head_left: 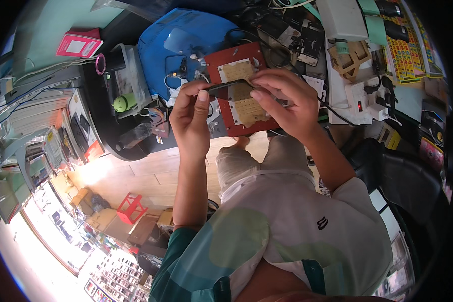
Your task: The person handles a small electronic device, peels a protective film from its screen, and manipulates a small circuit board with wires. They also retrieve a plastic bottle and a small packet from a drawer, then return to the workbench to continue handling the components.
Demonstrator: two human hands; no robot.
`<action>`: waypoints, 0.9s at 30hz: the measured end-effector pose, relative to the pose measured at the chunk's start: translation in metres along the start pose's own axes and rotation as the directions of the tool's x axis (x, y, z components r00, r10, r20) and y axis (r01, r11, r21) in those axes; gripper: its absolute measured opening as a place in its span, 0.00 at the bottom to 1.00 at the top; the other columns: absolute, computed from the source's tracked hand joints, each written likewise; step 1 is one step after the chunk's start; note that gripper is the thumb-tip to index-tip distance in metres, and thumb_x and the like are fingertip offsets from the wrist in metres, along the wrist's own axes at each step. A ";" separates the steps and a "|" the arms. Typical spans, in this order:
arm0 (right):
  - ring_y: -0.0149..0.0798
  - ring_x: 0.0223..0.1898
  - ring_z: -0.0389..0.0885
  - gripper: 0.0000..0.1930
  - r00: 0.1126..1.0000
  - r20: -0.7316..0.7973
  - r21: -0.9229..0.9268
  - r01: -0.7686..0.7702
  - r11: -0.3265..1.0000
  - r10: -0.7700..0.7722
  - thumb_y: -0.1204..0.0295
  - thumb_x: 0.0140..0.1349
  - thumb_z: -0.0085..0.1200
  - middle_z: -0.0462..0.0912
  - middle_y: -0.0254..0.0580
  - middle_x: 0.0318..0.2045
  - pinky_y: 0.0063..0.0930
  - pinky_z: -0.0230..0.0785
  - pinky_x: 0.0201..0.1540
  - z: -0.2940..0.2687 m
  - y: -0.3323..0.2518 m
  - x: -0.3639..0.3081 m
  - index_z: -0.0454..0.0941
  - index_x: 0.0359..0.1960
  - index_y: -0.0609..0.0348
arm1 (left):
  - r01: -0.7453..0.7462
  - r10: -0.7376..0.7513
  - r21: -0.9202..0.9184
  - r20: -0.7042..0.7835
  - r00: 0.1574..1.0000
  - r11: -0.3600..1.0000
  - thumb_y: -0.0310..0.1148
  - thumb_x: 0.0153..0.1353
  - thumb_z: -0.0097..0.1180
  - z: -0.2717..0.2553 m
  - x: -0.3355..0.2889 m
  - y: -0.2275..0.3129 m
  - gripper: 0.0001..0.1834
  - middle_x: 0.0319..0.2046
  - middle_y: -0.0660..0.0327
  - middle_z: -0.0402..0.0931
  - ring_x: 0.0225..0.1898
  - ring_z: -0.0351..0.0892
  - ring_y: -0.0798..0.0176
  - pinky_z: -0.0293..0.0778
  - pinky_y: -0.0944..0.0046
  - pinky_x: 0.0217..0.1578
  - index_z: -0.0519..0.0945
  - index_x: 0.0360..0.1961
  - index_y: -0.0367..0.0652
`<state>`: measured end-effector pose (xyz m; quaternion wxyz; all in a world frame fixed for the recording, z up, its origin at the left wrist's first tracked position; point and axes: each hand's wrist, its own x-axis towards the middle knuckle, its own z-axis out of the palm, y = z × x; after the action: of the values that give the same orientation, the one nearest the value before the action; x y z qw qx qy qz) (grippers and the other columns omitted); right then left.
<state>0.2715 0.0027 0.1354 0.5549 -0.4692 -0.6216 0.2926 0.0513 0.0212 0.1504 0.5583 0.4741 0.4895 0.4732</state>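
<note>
My left hand [192, 116] and my right hand [290, 103] hold a thin dark flat piece [226, 86] between them, pinched at its two ends. It is seen nearly edge-on and looks slightly bent, so I cannot tell its exact kind. Below it on the bench lies a red board [230, 127] bearing a tan pad with rows of small holes [248, 111]. The thumb of my left hand presses the left end of the dark piece. On the right end, the thumb and fingers of my right hand close together.
Left of the board lies a blue mat [158, 43] with small parts and a cable. A green roll-shaped thing [124, 102] and a clear bottle [134, 136] are farther left. At right are a white power strip [361, 103], cables and a black chair [412, 171].
</note>
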 end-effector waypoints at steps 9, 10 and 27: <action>0.43 0.36 0.86 0.10 0.987 -0.060 -0.090 0.142 0.986 -0.147 0.79 0.56 0.72 0.88 0.44 0.36 0.32 0.78 0.39 0.021 -0.005 0.005 0.86 0.39 0.66 | -0.133 0.133 0.068 0.005 0.991 0.989 0.30 0.78 0.52 -0.014 0.006 -0.021 0.11 0.48 0.61 0.79 0.48 0.78 0.69 0.73 0.67 0.49 0.79 0.53 0.36; 0.43 0.36 0.86 0.10 0.987 -0.066 -0.093 0.141 0.986 -0.147 0.79 0.55 0.72 0.88 0.44 0.36 0.33 0.78 0.39 0.024 -0.006 0.004 0.86 0.38 0.66 | -0.125 0.124 0.083 0.013 0.992 0.989 0.29 0.78 0.52 -0.014 0.005 -0.018 0.10 0.49 0.61 0.79 0.48 0.76 0.70 0.71 0.68 0.50 0.79 0.54 0.36; 0.45 0.36 0.87 0.11 0.971 -0.079 -0.191 0.208 0.959 -0.226 0.83 0.52 0.70 0.88 0.47 0.36 0.34 0.79 0.40 0.053 -0.020 -0.004 0.85 0.38 0.68 | -0.395 0.408 0.235 -0.006 0.913 0.888 0.24 0.55 0.75 -0.011 -0.001 -0.011 0.27 0.57 0.54 0.76 0.53 0.81 0.62 0.81 0.64 0.53 0.84 0.57 0.34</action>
<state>0.2147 -0.0007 0.1399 0.5690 -0.4608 -0.6648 0.1483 0.0409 0.0202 0.1384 0.3763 0.6128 0.4473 0.5318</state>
